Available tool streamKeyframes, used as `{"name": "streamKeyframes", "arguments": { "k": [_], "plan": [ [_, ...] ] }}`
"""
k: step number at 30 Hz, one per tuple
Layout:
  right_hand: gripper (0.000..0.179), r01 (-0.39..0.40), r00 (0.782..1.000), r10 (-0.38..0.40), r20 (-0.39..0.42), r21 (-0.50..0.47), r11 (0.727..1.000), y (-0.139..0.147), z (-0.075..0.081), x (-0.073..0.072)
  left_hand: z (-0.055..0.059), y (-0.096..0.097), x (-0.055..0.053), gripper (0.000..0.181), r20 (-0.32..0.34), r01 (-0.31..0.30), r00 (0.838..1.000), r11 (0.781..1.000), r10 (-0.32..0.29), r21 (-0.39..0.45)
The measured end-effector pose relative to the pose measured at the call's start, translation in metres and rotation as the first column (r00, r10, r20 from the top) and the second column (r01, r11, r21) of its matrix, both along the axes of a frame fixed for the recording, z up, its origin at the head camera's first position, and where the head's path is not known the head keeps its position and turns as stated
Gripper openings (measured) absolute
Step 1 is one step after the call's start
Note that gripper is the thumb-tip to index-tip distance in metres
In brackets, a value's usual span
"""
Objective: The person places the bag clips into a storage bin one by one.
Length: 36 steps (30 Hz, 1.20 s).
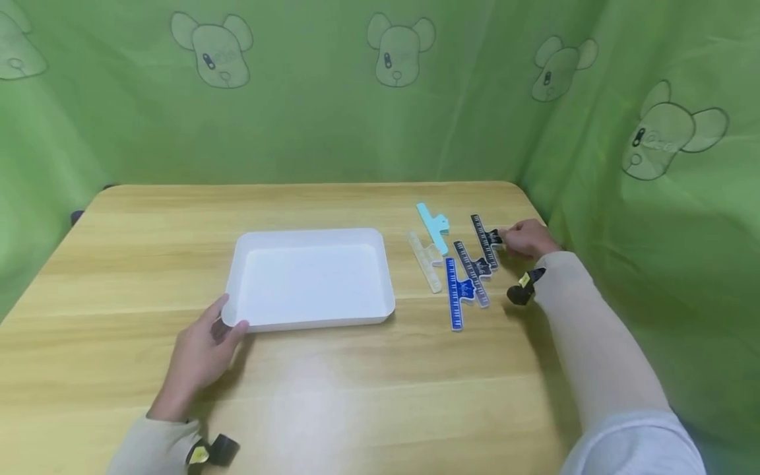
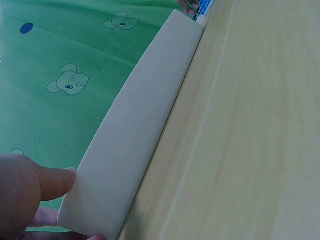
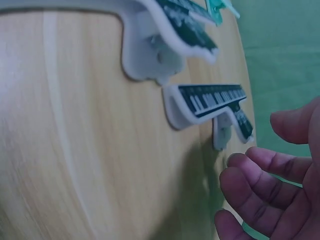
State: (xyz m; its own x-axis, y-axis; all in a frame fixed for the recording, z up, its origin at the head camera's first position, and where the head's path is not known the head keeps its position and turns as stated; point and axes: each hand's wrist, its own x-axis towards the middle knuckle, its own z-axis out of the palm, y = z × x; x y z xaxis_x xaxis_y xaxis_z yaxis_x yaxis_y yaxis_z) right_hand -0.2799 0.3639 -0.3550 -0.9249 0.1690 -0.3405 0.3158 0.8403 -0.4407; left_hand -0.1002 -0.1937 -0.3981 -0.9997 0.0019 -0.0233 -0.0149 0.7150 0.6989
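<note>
My left hand [image 1: 202,349] grips the near left corner of a white tray [image 1: 311,324]. In the left wrist view its thumb [image 2: 56,183] lies against the tray's long side wall, with other fingers partly hidden around the corner. My right hand [image 1: 530,239] is at the handle end of a black piano-key-patterned plastic clip [image 1: 483,243], the farthest right. The right wrist view shows its thumb and fingers apart, just short of that clip, with nothing between them. Beside it lie a dark grey patterned clip [image 1: 469,265] and a blue patterned clip [image 1: 454,297].
A light-blue clip [image 1: 431,225] and a clear cream clip [image 1: 424,262] lie between the tray and the dark clips. The wooden table [image 1: 356,409] ends at a green curtain [image 1: 320,132] behind and to the right. The tray holds nothing.
</note>
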Motion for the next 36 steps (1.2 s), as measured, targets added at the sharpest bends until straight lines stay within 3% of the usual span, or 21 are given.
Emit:
{"name": "streamKeyframes", "arguments": {
  "k": [9,23,36],
  "plan": [
    [0.047,0.052,0.998,-0.051,0.029,-0.027,0.998,0.01,-0.009,-0.001,-0.001,0.003,-0.003,0.069,-0.025,0.008,1.0,1.0,-0.008,0.0],
    [0.04,0.048,0.997,-0.043,0.063,-0.072,0.996,0.003,-0.014,-0.005,-0.002,0.002,0.0,0.069,-0.02,-0.002,1.0,1.0,0.002,0.002],
    [0.039,0.062,0.998,-0.06,0.029,-0.076,0.995,0.003,-0.02,-0.009,-0.001,0.002,0.001,0.068,-0.019,0.002,1.0,1.0,-0.002,0.004]
  ]
}}
